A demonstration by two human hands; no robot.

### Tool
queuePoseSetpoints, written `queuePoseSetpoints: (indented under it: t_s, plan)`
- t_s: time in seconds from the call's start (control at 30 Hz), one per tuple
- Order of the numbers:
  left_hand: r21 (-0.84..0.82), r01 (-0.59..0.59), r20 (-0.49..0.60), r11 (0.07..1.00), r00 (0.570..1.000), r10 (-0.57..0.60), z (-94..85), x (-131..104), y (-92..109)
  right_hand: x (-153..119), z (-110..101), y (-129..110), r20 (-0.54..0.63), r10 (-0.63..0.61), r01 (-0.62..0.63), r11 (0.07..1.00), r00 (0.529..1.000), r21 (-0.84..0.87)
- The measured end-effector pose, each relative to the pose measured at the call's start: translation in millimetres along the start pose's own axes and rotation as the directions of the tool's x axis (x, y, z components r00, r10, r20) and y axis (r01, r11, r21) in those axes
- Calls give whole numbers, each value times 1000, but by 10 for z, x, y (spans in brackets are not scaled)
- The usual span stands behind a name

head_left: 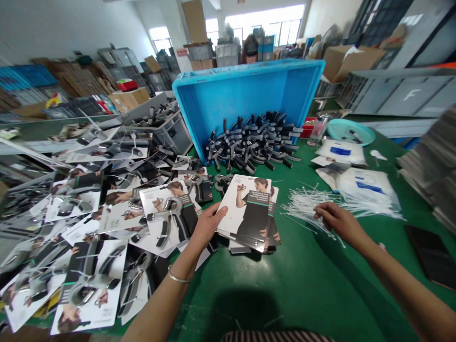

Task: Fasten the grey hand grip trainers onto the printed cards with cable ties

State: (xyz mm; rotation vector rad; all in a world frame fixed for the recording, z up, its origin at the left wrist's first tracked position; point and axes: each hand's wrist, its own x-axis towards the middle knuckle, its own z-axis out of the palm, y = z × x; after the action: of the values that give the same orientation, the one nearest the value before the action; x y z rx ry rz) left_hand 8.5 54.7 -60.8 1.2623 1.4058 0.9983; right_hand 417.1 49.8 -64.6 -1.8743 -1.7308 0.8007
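My left hand (209, 222), with a bracelet at the wrist, grips the left edge of a stack of printed cards (245, 211) at the centre, thumb on top. My right hand (329, 219) is at the right end of a heap of white cable ties (306, 204), its thumb and fingers pinched together over the ties. Whatever is between those fingertips is too small to make out. Left of the stack lies a pile of cards with grey hand grippers (173, 221) tied onto them.
A tilted blue crate (245, 99) spills loose hand grippers behind the cards. Bags of cable ties (365, 187) and a turquoise plate (351, 132) are at the right. A dark phone-like slab (431, 256) lies by the right edge; grey bins stand behind.
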Motion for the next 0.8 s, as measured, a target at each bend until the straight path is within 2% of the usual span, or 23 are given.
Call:
queuePoseSetpoints:
  t_s: [0.1,0.2,0.33,0.43,0.53,0.63,0.8]
  plan:
    - [-6,-16,-55,1000,998,15,-4,-23,-30,14,166,-60,77,-7,1,997,997,77]
    - [-10,-24,-96,1000,995,23,2,-42,-50,29,294,-138,138,-62,53,996,989,71]
    - [58,-75,-178,995,980,85,-21,-74,-67,21,276,-214,67,-133,132,991,989,24]
    - [-6,-56,-198,998,979,54,-25,-92,-86,-20,213,-274,33,-95,93,994,995,61]
    - [-95,-49,-190,994,981,31,-6,-97,-105,-83,216,-353,72,-46,34,985,996,169]
    - [-82,-72,-230,994,972,52,-9,-88,-117,-139,279,-431,121,-67,36,970,990,241]
    - [-45,-25,-278,999,960,12,-105,-124,-79,-186,358,-541,185,-120,57,947,975,316]
